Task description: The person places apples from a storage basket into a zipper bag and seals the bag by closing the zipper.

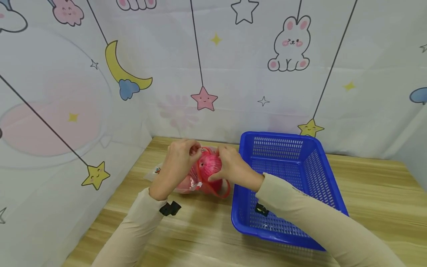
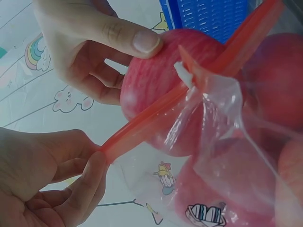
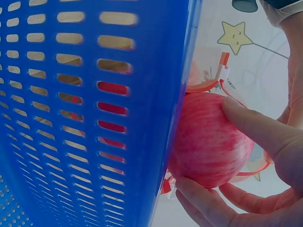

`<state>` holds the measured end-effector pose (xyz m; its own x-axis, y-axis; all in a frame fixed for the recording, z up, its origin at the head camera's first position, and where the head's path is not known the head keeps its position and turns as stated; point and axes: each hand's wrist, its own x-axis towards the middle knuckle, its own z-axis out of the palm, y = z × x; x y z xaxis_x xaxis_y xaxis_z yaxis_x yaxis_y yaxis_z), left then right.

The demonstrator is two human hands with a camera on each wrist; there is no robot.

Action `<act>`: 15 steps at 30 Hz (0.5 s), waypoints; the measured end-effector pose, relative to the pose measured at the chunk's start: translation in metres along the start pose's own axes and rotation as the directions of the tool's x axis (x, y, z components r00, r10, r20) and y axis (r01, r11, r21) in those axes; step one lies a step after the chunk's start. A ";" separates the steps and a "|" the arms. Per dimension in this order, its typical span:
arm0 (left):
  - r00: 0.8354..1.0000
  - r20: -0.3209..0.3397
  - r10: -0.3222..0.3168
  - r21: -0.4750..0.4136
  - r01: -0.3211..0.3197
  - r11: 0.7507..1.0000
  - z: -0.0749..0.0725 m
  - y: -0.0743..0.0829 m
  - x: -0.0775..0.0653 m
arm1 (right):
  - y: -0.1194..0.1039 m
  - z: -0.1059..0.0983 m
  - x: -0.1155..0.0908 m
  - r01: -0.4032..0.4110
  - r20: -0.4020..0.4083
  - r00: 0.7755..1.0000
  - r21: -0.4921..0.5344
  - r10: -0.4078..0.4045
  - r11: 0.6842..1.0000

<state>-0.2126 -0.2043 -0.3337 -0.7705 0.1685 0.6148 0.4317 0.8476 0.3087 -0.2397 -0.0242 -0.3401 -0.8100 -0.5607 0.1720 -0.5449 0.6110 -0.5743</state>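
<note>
A red apple point(image 1: 210, 165) sits at the mouth of a clear plastic bag point(image 2: 227, 113) with a red zip strip point(image 2: 147, 120) along its opening. My right hand point(image 1: 232, 167) holds this apple, thumb on one side and fingers on the other, as the right wrist view shows. With thumb and fingertips, my left hand point(image 1: 180, 157) pinches the red strip. In the left wrist view the strip crosses in front of the held apple. More apples point(image 2: 227, 184) lie inside the bag, which has small cartoon prints. A white slider point(image 2: 183, 74) sits on the strip.
A blue perforated plastic basket point(image 1: 241, 148) stands on the wooden table point(image 1: 193, 230), just right of the bag, and my right forearm passes over it. Behind the table hangs a white cloth point(image 1: 233, 74) printed with stars and rabbits.
</note>
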 end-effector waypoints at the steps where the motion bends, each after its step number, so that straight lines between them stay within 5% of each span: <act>1: 1.000 0.001 0.000 -0.001 0.000 1.000 0.000 0.000 0.000 | 0.000 0.000 0.000 -0.006 0.001 1.000 0.003 0.006 1.000; 15: 0.999 -0.039 0.018 0.008 -0.018 1.000 0.002 0.004 0.003 | 0.003 0.004 0.007 -0.009 -0.058 0.998 0.007 0.010 1.000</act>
<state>-0.2136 -0.1995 -0.3320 -0.7435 0.1637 0.6484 0.4414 0.8485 0.2919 -0.2462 -0.0281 -0.3439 -0.8265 -0.5212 0.2128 -0.5358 0.6125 -0.5811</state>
